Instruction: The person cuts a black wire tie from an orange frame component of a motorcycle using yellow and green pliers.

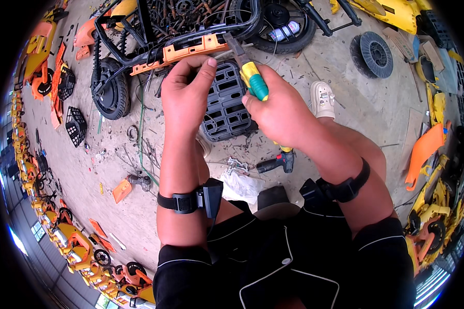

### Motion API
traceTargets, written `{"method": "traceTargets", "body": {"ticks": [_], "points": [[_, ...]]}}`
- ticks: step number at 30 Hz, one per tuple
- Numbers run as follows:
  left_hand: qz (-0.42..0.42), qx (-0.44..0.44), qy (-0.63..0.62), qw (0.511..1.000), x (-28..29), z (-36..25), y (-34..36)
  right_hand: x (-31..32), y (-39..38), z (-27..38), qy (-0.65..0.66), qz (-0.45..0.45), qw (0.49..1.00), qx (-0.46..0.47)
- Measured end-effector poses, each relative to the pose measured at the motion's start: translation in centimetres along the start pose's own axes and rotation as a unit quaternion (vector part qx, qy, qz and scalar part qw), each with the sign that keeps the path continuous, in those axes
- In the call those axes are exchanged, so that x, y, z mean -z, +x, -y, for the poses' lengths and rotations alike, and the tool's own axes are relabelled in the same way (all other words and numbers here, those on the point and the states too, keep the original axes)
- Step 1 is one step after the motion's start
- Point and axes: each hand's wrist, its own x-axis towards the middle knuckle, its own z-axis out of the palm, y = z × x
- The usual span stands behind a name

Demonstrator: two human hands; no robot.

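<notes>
My right hand (277,105) is wrapped round the yellow and green handle of a flat-bladed hand tool (252,81). Its grey metal blade points away from me and meets the right end of a long orange plastic strip (191,49) on a black vehicle frame (154,55). My left hand (188,90) is closed at the near edge of that strip, thumb against curled fingers. A thin pale strand runs from near its thumb under the blade. Whatever the left fingers grip is hidden. Below and between the hands lies a black slotted plastic crate or rack (226,110).
Wheels stand at the frame's left (112,87) and right (288,26); rusty metal parts (191,13) fill its middle. A cordless drill (278,162) and a white plastic bag (241,186) lie near my feet. A spool (376,54) is at right. Orange and yellow vehicle parts line both sides.
</notes>
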Motion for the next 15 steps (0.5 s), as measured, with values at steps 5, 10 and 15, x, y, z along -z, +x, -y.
{"method": "traceTargets", "body": {"ticks": [5,10,15], "points": [[-0.004,-0.002,-0.001,1.0,-0.1,0.0,0.0,0.0,0.1,-0.2,0.007,0.0,1.0,-0.003],[-0.005,-0.007,0.001,1.0,-0.3,0.1,0.0,-0.1,0.3,-0.3,0.004,-0.016,1.0,-0.001],[-0.035,-0.01,-0.017,0.999,-0.2,-0.1,0.2,0.2,2.5,-3.4,0.045,-0.097,0.994,-0.021]]}}
